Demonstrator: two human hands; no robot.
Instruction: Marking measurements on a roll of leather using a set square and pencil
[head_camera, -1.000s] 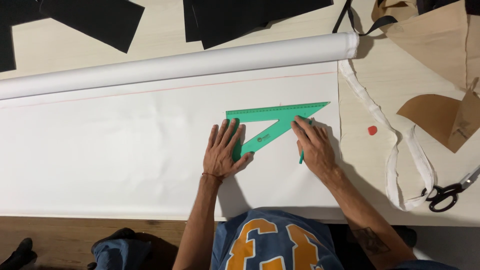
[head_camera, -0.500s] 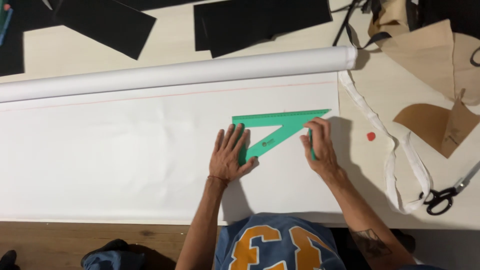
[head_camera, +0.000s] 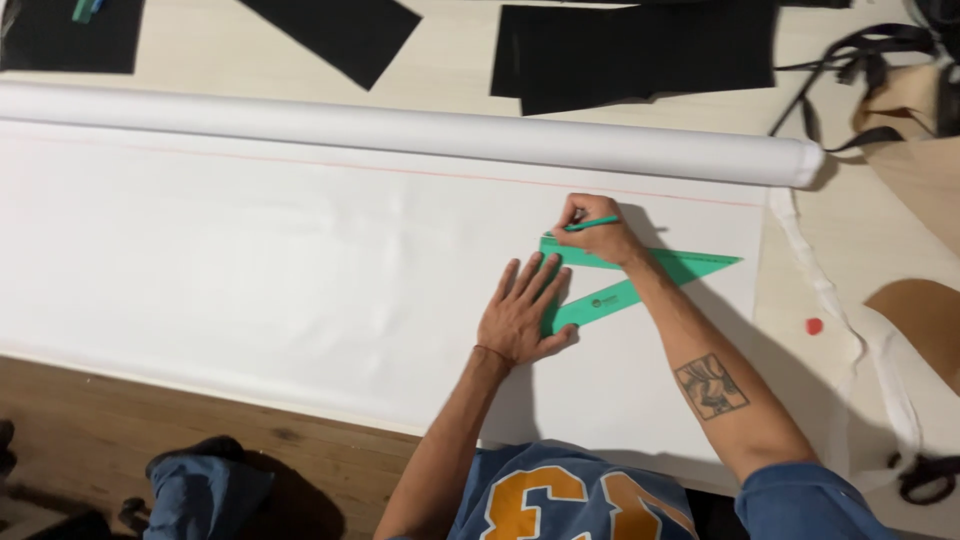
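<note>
A green triangular set square (head_camera: 690, 267) lies flat on a wide sheet of white paper (head_camera: 250, 260). My left hand (head_camera: 522, 312) presses down on the square's left part, fingers spread. My right hand (head_camera: 598, 229) grips a green pen (head_camera: 590, 224) and holds its tip at the square's upper left corner, on the paper. My right forearm crosses over the middle of the square and hides part of it.
The rolled end of the paper (head_camera: 420, 128) runs along the far side. Black fabric pieces (head_camera: 640, 55) lie beyond it. Brown pattern pieces (head_camera: 925, 315), a white fabric strip (head_camera: 860, 340), a small red object (head_camera: 814, 326) and scissors (head_camera: 925, 478) are at the right. The wooden table edge (head_camera: 250, 440) is near me.
My right hand has moved from the square's right end across to its upper left corner with the pen. The view has shifted right. My left hand stays on the square.
</note>
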